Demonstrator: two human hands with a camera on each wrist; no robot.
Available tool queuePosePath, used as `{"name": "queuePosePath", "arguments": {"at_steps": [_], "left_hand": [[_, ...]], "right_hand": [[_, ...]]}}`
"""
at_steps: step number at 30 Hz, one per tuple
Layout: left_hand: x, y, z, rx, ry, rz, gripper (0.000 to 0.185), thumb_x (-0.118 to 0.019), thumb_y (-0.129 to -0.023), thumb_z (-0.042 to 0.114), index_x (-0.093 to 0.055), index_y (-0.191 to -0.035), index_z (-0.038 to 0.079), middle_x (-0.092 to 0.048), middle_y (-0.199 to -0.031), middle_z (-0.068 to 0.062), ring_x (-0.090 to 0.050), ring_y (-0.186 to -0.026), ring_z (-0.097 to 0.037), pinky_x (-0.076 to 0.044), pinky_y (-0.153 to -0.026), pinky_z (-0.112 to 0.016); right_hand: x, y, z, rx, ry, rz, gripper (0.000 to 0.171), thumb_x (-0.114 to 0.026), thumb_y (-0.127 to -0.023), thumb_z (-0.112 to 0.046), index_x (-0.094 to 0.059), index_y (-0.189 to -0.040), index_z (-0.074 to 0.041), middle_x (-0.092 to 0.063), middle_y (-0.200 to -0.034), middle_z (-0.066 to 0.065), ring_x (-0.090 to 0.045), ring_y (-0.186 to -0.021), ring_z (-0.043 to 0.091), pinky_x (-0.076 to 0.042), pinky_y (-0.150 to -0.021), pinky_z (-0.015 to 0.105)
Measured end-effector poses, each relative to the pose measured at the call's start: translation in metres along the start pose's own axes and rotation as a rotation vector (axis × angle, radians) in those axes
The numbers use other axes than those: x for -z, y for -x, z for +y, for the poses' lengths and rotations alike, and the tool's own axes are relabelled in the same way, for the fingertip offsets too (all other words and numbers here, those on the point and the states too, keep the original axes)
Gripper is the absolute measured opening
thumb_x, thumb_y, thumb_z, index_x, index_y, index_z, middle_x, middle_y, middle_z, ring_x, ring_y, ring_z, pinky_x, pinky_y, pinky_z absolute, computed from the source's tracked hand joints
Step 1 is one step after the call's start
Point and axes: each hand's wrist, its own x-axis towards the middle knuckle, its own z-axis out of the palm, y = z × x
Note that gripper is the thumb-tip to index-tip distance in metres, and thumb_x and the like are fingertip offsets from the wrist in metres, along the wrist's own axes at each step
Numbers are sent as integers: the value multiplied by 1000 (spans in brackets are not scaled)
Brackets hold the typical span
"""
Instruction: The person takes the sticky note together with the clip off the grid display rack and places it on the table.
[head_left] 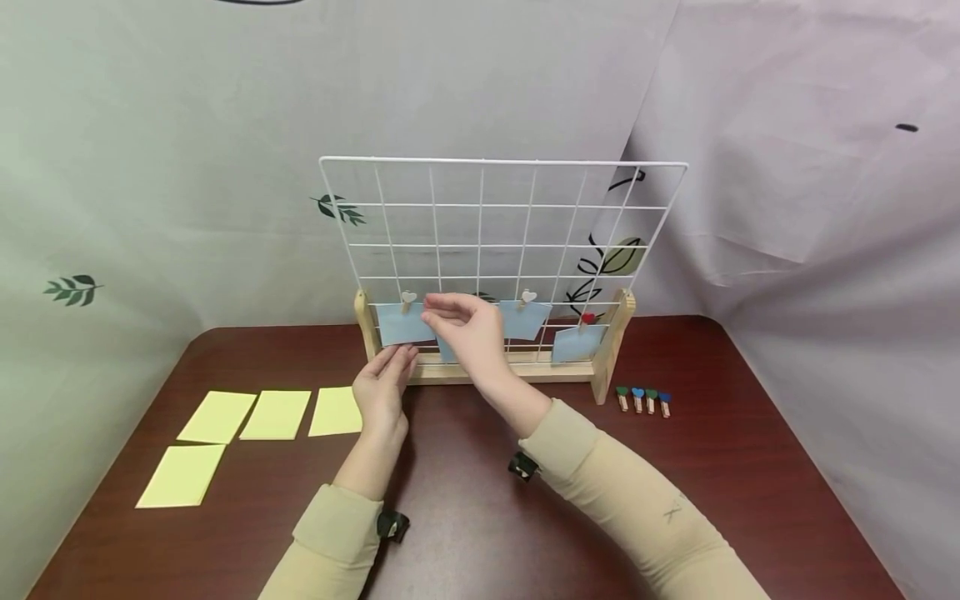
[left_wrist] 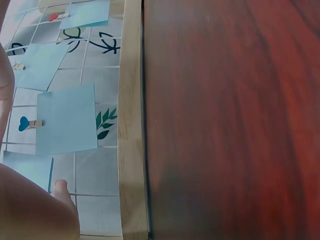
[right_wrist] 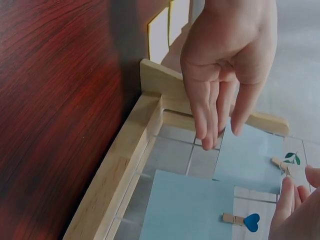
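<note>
grid [head_left: 480, 225]: white wire panel standing upright in a wooden base [head_left: 525, 371] toward the back of the desk [head_left: 480, 500], everything below is placed relative to it

left hand [head_left: 384, 385]: sitting just in front of the grid's lower left corner, fingers straight and relaxed, fingertips touching the bottom edge of the leftmost blue note [head_left: 403, 323], not gripping anything

right hand [head_left: 467, 327]: reaching up against the grid's bottom row, fingers bunched in a pinch right beside the white heart clip [head_left: 408, 298]; can't tell from these views exactly what it's pinching

blue notes: four hanging along the grid's bottom row; second one [right_wrist: 192, 210] is mostly hiding behind the right hand in the head view, the wrist views are showing it held by a blue heart clip [right_wrist: 245, 220]

third note [head_left: 523, 320]: hanging right of the right hand, under another white heart clip [head_left: 528, 297]

fourth note [head_left: 576, 342]: hanging a bit lower by the grid's right post, with a red heart clip [head_left: 588, 318]

spare clips [head_left: 643, 400]: four lying in a row on the desk just right of the base

yellow notes [head_left: 255, 421]: four lying flat on the desk left of the grid, three in a row and one nearer the front edge
</note>
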Motion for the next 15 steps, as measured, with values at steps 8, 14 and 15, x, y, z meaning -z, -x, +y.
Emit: {"name": "queuePosePath", "arguments": {"at_steps": [8,14,15], "left_hand": [[-2,0,-2,10,55,22,45,-61,-105,0,-51,-144,-18,-77,-86,5,-78,-83,-2,-60,-99,-29],[-4,1,-1,20,85,24,44,-61,-106,2,-52,-143,-18,-78,-90,3,-78,-87,-4,-59,-102,-30],[-4,1,-1,20,87,24,43,-61,-106,3,-53,-143,-18,-78,-90,3,-78,-88,-4,-59,-102,-30]], "right_hand": [[-8,0,-1,6,-48,3,28,-78,-93,4,-75,-121,8,-77,-121,24,-78,-111,36,-64,-94,31],[-12,1,-3,-4,-57,13,30,-78,-93,4,-75,-123,7,-77,-121,24,-78,-111,35,-64,-95,31],[-13,1,-4,-2,-55,14,30,-78,-93,5,-75,-123,7,-77,-121,24,-78,-112,35,-64,-95,30]]}}
